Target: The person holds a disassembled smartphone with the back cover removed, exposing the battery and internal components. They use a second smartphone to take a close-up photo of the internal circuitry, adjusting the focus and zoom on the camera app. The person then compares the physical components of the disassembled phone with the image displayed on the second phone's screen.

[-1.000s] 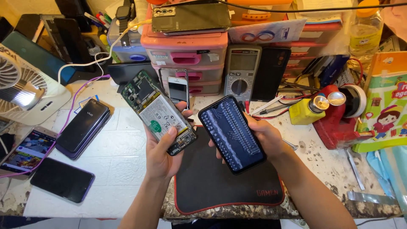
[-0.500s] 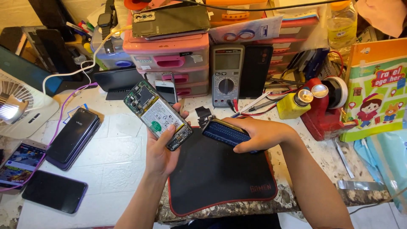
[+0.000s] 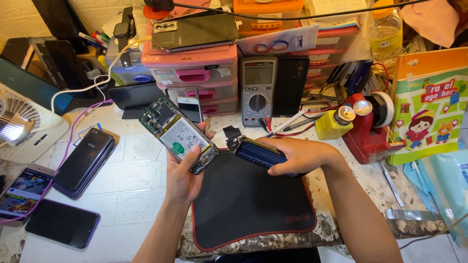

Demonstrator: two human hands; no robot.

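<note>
Held at frame centre over black mat: opened phone body pinched by edges in left hand, detached screen panel clasped in right hand; judged light, stiff, fragile, flex tail vulnerable; edge grip advisable.

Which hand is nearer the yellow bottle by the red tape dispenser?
Right. The right hand, holding the detached screen, sits just left of the yellow bottle. The left hand, holding the opened phone, is well farther left.
</note>
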